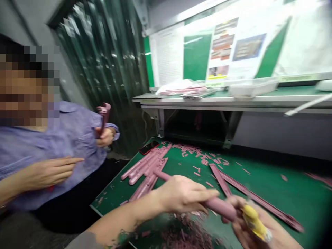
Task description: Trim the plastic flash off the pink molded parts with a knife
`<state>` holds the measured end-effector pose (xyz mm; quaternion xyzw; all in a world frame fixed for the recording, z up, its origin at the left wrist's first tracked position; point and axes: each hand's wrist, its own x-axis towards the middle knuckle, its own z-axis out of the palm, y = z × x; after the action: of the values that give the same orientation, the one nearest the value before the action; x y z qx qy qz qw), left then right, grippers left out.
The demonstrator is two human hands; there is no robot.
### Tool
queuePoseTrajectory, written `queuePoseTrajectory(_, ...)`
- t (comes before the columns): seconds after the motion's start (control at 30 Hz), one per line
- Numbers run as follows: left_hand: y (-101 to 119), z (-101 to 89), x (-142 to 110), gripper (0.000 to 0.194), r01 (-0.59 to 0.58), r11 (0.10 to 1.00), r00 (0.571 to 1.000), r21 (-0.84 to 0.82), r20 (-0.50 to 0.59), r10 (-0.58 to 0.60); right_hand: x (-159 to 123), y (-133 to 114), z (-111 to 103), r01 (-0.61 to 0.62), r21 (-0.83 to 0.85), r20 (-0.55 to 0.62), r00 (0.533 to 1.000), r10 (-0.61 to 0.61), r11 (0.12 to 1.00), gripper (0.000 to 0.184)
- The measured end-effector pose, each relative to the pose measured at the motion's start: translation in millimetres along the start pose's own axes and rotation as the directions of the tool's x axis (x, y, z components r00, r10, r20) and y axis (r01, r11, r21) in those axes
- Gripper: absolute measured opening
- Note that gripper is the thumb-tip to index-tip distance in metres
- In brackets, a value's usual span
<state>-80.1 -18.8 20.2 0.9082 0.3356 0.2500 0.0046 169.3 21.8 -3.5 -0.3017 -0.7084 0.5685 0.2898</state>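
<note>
Well, head view's the only one, & it's a bit blurred. Left hand (pixel 183 193) is wrapped round a long pink piece (pixel 220 207), fingers closed over it; piece sits slantwise above the green table (pixel 275 176), its near end right by the right hand (pixel 238 230). R. hand's fingers curl about that end, but can't tell if they're pinching it. Yellow thing (pixel 254 219) at the r. hand too, w/ a whitish end; can't tell if held or worn. Below: heap of pink shavings (pixel 189 238). Two pink strips (pixel 259 199) lie just beyond the r. hand; more pink parts (pixel 145 166) are bunched on the l. side, nr a dark phone (pixel 149 147) w/ red edge. Off to the l., a co-worker (pixel 70 138) in a bluish shirt holds up another pink part (pixel 104 117). Shelf (pixel 220 100) at the back carries a clear tray (pixel 251 88).
</note>
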Motion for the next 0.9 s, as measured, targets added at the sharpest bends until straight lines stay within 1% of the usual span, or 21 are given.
queuePoseTrajectory(0.07,-5.0,-11.1,-2.8,0.058,0.093,0.991,0.996,-0.093,0.009,-0.092,-4.2,-1.8,-5.3,-0.015,-0.037,0.034,0.999,0.017,0.999,0.055)
queuePoseTrajectory(0.1,-9.2,-16.4,-3.3,0.057,0.129,0.986,0.991,-0.105,0.042,-0.125,-5.9,-3.0,-9.0,0.006,-0.086,0.042,0.999,-0.002,0.996,0.052)
queuePoseTrajectory(0.13,-13.8,-21.4,-3.1,0.053,0.121,0.989,0.991,-0.087,0.072,-0.115,-7.2,-4.6,-12.7,0.045,-0.157,0.046,0.998,-0.038,0.987,0.046)
queuePoseTrajectory(0.2,-22.1,-29.8,-0.5,0.043,0.052,0.998,0.992,0.034,0.110,-0.056,-8.7,-9.3,-17.4,0.161,-0.336,0.057,0.987,-0.151,0.928,0.035)
queuePoseTrajectory(0.23,-24.9,-33.3,1.7,0.040,0.003,0.994,0.992,0.112,0.125,-0.017,-8.7,-11.9,-17.4,0.218,-0.419,0.067,0.976,-0.209,0.881,0.033)
queuePoseTrajectory(0.3,-27.3,-39.5,7.3,0.041,-0.087,0.964,0.986,0.250,0.159,0.047,-6.6,-15.9,-12.9,0.295,-0.550,0.091,0.951,-0.294,0.781,0.029)
queuePoseTrajectory(0.37,-26.4,-45.0,14.2,0.045,-0.176,0.928,0.973,0.329,0.202,0.113,-1.9,-16.7,-4.3,0.348,-0.682,0.104,0.917,-0.386,0.643,0.028)
queuePoseTrajectory(0.43,-23.3,-50.0,21.3,0.045,-0.256,0.894,0.957,0.368,0.226,0.181,5.1,-14.7,3.8,0.353,-0.813,0.096,0.866,-0.491,0.463,0.035)
queuePoseTrajectory(0.5,-19.1,-54.4,27.6,0.043,-0.313,0.867,0.942,0.388,0.242,0.232,12.5,-12.2,8.3,0.329,-0.894,0.104,0.813,-0.573,0.304,0.037)
queuePoseTrajectory(0.57,-14.7,-58.2,31.8,0.041,-0.332,0.857,0.936,0.394,0.252,0.247,18.3,-11.4,8.9,0.332,-0.919,0.144,0.785,-0.603,0.213,0.034)
queuePoseTrajectory(0.63,-11.1,-60.7,33.4,0.042,-0.315,0.865,0.940,0.390,0.253,0.229,21.4,-12.3,7.2,0.357,-0.917,0.177,0.764,-0.621,0.177,0.035)
queuePoseTrajectory(0.73,-7.6,-60.4,30.6,0.044,-0.245,0.892,0.960,0.379,0.224,0.169,22.0,-14.6,4.5,0.376,-0.910,0.176,0.730,-0.661,0.174,0.038)
queuePoseTrajectory(0.8,-5.4,-56.8,25.9,0.044,-0.195,0.909,0.975,0.367,0.169,0.141,20.8,-15.1,3.6,0.370,-0.910,0.153,0.718,-0.679,0.186,0.038)
queuePoseTrajectory(0.9,0.5,-48.3,16.8,0.045,-0.115,0.945,0.993,0.306,0.061,0.101,18.1,-14.7,2.6,0.364,-0.907,0.129,0.721,-0.681,0.214,0.036)
